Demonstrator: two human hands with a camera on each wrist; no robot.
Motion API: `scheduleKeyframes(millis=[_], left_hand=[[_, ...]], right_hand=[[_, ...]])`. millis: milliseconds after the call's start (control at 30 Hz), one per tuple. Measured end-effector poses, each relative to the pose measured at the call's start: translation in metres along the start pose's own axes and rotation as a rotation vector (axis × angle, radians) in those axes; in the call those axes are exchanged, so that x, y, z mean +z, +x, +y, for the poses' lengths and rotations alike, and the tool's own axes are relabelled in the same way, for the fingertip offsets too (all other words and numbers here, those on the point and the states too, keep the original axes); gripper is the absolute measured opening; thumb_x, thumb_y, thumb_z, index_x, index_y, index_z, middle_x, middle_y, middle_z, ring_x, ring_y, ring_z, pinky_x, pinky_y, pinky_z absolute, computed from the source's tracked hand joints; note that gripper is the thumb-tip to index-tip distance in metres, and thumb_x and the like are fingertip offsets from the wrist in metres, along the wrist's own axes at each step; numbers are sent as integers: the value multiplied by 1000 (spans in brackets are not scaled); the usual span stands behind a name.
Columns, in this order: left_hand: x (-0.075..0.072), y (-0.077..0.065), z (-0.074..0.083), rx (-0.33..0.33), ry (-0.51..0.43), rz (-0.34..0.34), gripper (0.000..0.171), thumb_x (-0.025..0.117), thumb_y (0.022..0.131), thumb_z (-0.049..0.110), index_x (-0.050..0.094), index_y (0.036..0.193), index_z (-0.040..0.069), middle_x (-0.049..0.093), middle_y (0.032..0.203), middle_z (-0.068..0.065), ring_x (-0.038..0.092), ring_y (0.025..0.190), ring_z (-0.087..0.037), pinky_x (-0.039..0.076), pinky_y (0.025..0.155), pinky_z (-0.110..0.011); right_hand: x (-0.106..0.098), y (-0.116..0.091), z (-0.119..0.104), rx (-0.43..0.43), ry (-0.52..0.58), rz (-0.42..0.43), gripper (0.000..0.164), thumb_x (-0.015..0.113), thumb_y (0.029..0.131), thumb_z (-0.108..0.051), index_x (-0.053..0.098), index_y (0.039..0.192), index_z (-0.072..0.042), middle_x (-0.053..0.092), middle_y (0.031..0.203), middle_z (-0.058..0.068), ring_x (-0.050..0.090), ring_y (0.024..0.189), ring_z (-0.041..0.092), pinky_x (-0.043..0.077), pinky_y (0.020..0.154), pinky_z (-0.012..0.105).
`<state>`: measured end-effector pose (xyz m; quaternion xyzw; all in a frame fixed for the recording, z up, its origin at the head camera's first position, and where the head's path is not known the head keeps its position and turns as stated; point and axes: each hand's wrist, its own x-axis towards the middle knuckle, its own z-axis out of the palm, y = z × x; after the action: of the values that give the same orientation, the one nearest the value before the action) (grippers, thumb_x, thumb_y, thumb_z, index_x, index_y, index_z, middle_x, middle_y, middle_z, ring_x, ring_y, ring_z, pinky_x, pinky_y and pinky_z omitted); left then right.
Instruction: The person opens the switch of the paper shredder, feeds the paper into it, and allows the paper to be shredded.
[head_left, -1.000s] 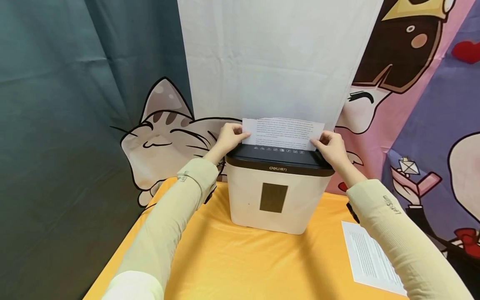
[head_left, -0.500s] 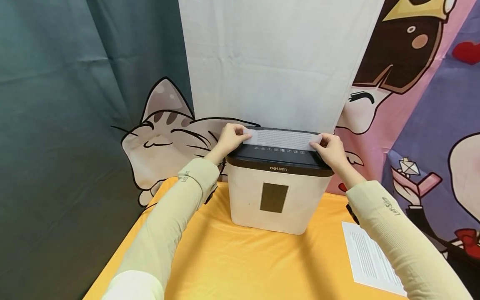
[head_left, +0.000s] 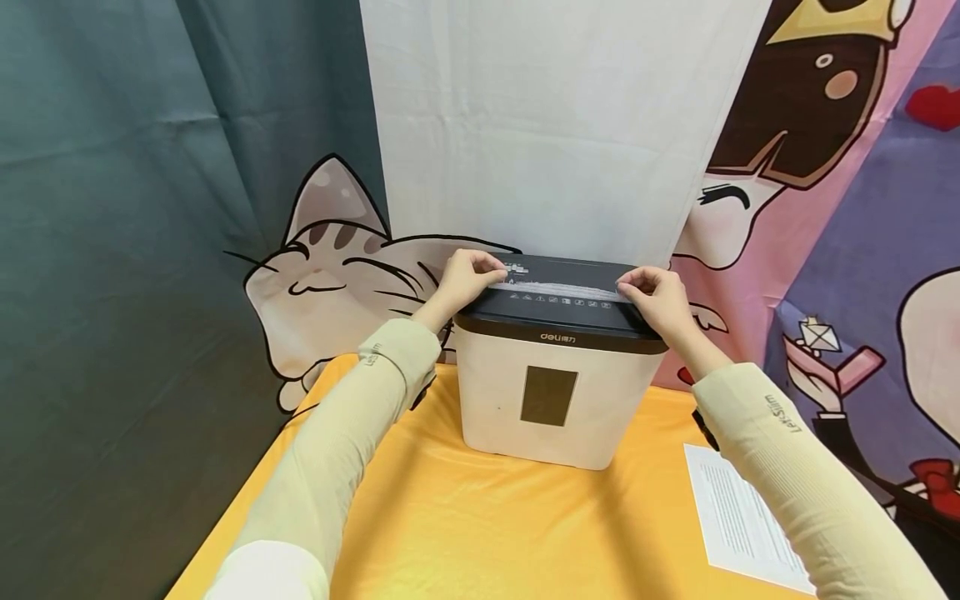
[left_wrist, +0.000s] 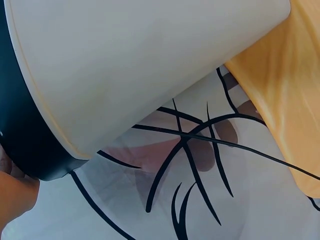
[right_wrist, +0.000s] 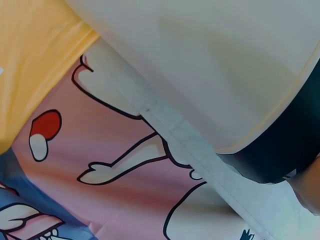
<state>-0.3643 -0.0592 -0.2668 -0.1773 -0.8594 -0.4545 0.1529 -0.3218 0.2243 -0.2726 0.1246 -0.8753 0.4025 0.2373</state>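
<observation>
A paper shredder (head_left: 487,392) with a white bin and a black lid (head_left: 558,317) stands upright at the middle of the head view. From the slot across its lid, only a thin strip of a printed sheet of paper (head_left: 558,289) sticks out. My left hand (head_left: 467,279) pinches the strip's left end between thumb and fingers. At the opposite end, my right hand (head_left: 660,296) pinches its right corner. Both wrist views show the bin's side, with part of the left hand (left_wrist: 17,197) and of the right hand (right_wrist: 309,189) at the lid's edge; the paper is hidden there.
Another printed sheet (head_left: 738,517) lies on the yellow tablecloth (head_left: 450,533) to the right, partly under my right forearm. Behind the shredder hangs a white cloth (head_left: 555,125), with cartoon-printed curtains on either side.
The sheet has sunk down into the shredder's slot, from a tall piece to a thin strip. Both hands stay at its ends, their fingertips shifting slightly inward.
</observation>
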Motion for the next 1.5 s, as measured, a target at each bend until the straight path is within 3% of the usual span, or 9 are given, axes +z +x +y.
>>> scheduleKeyframes(millis=[300,533,700,833,1033,1233,1367,1500], left_hand=[[3,-3,-3,20,-42,1,13,67,78,16,69,85,5,68,82,-11,56,68,-11,41,65,-18],[-1,-7,-4,52,-75,7,13,66,78,17,69,85,6,68,82,-10,54,65,-7,40,62,-17],[-3,-14,-3,76,-120,1,12,66,79,16,68,85,7,68,84,-10,56,67,-7,43,64,-18],[-4,-22,-3,87,-147,-8,14,65,80,19,68,86,7,68,85,-9,56,68,-7,43,65,-19],[-2,-34,-7,117,-127,-1,12,65,79,18,68,85,8,68,79,-7,55,64,-7,43,62,-19],[1,-46,-9,151,-134,27,10,65,80,19,68,84,11,68,79,-4,57,69,-8,43,65,-20],[2,-58,-7,207,-112,41,10,65,80,19,68,84,10,68,82,-4,59,77,-11,45,70,-23],[-2,-74,8,224,-126,39,11,64,80,11,67,85,2,67,85,-10,59,79,-16,44,67,-21]], right_hand=[[-4,-8,1,-10,4,35,15,59,84,-14,64,88,0,58,73,-1,46,63,-1,38,61,8],[-6,-18,1,-53,3,31,18,59,84,-17,63,90,-1,59,77,7,47,64,0,38,61,8],[-12,-28,-5,-75,62,74,13,60,82,-10,64,88,1,57,72,-5,47,62,-2,39,59,7],[-19,-39,-18,-112,120,97,11,60,81,-1,62,87,7,57,70,-3,47,60,2,39,57,8],[-27,-52,-29,-135,98,121,10,58,81,1,61,87,9,59,73,0,49,65,1,39,60,6],[-32,-57,-19,-118,177,189,11,58,81,1,61,88,10,57,74,-16,51,68,-3,41,63,4],[-34,-63,-9,-103,215,241,12,58,81,2,59,88,12,58,75,-19,52,68,-4,41,62,5],[-35,-70,-4,-77,281,279,13,57,80,5,57,88,15,61,75,-17,55,67,-2,43,64,5]])
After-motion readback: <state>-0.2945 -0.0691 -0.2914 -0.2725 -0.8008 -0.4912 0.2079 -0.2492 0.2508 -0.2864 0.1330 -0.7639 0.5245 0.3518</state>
